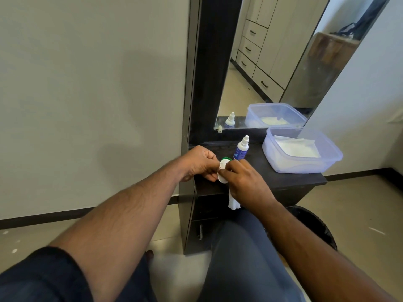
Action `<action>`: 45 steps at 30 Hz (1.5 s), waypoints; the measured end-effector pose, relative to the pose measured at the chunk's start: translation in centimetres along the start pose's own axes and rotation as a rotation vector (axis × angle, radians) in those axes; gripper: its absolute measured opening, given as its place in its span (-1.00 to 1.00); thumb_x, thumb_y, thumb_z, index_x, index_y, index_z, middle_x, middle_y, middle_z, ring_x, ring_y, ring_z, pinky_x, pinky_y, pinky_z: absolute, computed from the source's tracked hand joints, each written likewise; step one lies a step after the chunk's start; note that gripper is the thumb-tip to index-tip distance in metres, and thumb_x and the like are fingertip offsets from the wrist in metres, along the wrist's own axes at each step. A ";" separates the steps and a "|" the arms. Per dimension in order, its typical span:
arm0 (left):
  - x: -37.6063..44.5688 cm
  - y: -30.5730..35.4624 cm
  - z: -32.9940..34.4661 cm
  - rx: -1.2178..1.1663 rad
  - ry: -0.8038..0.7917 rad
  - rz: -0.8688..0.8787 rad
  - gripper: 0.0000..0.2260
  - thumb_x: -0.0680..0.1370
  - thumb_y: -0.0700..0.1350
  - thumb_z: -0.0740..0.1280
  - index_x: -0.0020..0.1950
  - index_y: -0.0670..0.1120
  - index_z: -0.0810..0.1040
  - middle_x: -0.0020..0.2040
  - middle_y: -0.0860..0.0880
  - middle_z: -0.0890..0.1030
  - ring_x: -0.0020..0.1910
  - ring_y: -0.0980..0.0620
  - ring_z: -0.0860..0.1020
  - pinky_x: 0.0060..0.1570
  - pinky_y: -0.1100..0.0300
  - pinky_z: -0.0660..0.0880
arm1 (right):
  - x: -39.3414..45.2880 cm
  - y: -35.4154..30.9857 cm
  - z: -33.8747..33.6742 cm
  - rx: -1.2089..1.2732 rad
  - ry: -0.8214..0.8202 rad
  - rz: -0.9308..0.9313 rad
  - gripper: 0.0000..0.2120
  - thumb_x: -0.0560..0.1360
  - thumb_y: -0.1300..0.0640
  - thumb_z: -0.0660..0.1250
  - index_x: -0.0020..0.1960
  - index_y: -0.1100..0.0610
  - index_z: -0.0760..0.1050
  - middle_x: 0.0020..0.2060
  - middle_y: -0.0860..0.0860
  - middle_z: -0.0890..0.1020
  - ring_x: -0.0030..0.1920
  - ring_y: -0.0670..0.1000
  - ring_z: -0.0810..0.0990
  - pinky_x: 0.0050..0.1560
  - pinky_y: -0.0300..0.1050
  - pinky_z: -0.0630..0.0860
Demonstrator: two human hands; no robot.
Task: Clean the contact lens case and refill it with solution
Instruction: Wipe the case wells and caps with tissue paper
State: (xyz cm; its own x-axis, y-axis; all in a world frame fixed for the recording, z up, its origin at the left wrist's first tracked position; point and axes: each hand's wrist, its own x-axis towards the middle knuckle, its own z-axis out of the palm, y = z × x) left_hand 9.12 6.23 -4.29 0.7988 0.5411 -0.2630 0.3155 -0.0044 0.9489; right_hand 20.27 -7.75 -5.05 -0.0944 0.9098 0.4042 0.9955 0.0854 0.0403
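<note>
Head view: the lens case (222,171) is pinched by the left hand (199,163) above the counter (283,179) edge, while a tissue (233,202) is gripped against it by the right hand (242,182). The small case could be twisted loose and dropped to the floor, or the solution bottle (241,149) just behind could be knocked over.

solution bottle (241,149) just behind hands, plastic tub (305,166) right, bare countertop (257,171) between

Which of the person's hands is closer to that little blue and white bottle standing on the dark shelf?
The right hand. It sits just in front of the solution bottle, its knuckles almost under the bottle's base. The left hand holds the lens case farther off to the bottle's left.
</note>
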 end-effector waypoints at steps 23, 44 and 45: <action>0.1 0.3 0.0 -0.031 0.058 -0.027 -0.83 0.45 -0.36 0.34 -0.33 -0.18 0.58 -0.32 -0.14 0.60 -0.42 0.08 0.57 -0.39 0.26 0.55 | -1.3 -1.2 1.2 0.052 0.138 -0.109 -0.77 0.35 0.28 0.50 0.00 0.27 0.62 -0.11 0.16 0.63 -0.16 0.12 0.60 -0.19 -0.05 0.58; 0.3 0.2 0.0 -0.019 0.058 -0.045 -0.87 0.44 -0.34 0.36 -0.29 -0.20 0.59 -0.34 -0.13 0.60 -0.39 0.04 0.58 -0.34 0.24 0.58 | -1.2 -1.4 2.1 -0.088 0.176 -0.062 -0.84 0.41 0.22 0.47 -0.04 0.25 0.62 -0.20 0.12 0.60 -0.28 0.05 0.51 -0.34 -0.10 0.47; 0.3 0.1 0.0 -0.021 0.057 -0.046 -0.86 0.44 -0.34 0.35 -0.30 -0.19 0.60 -0.33 -0.13 0.61 -0.38 0.04 0.58 -0.34 0.24 0.59 | -1.1 -1.5 2.1 -0.090 0.159 -0.041 -0.84 0.40 0.20 0.48 -0.05 0.24 0.62 -0.20 0.12 0.60 -0.27 0.04 0.51 -0.33 -0.10 0.48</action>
State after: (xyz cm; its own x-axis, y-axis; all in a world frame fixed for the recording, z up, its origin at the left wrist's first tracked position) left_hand 9.41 6.36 -4.24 0.7531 0.5875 -0.2962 0.3397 0.0384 0.9397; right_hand 18.89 -8.01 -7.45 -0.1416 0.8297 0.5399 0.9873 0.0784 0.1385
